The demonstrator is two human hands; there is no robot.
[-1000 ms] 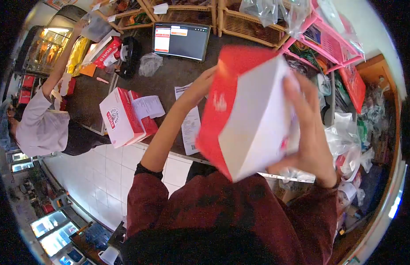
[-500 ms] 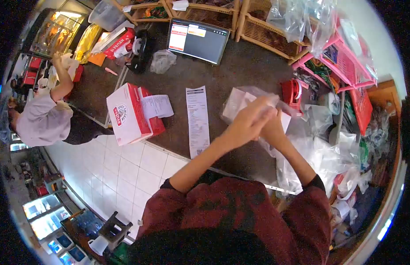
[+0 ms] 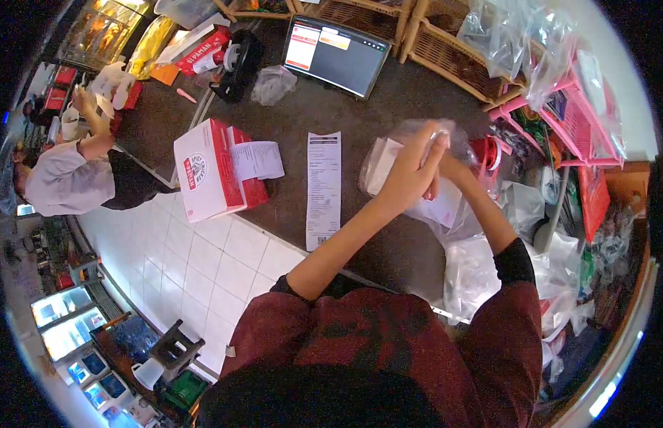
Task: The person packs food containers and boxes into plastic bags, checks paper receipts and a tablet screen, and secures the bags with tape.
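Note:
A clear plastic bag (image 3: 378, 151) lies on the dark counter in front of me, with flat white items inside it. My left hand (image 3: 411, 171) is closed on the gathered plastic over the bag, its fingers pointing away from me. Close against it, my right hand (image 3: 451, 170) also grips the plastic; its fingers are mostly hidden behind the left. Left of the bag lies a long printed receipt (image 3: 324, 189). Farther left stands a red and white cardboard box (image 3: 211, 171) with another receipt (image 3: 259, 160) on its side.
A tablet screen (image 3: 336, 55) stands at the back, beside a crumpled plastic bag (image 3: 274, 85). A red tape dispenser (image 3: 486, 158), a pink basket (image 3: 578, 125) and loose clear bags (image 3: 481, 267) crowd the right. Wicker racks (image 3: 453, 60) line the back. Another person (image 3: 71, 178) stands at far left.
My hands have shifted slightly up over the bag, the left turning more upright. The plastic is bunched more around them. The whole view has tilted a little.

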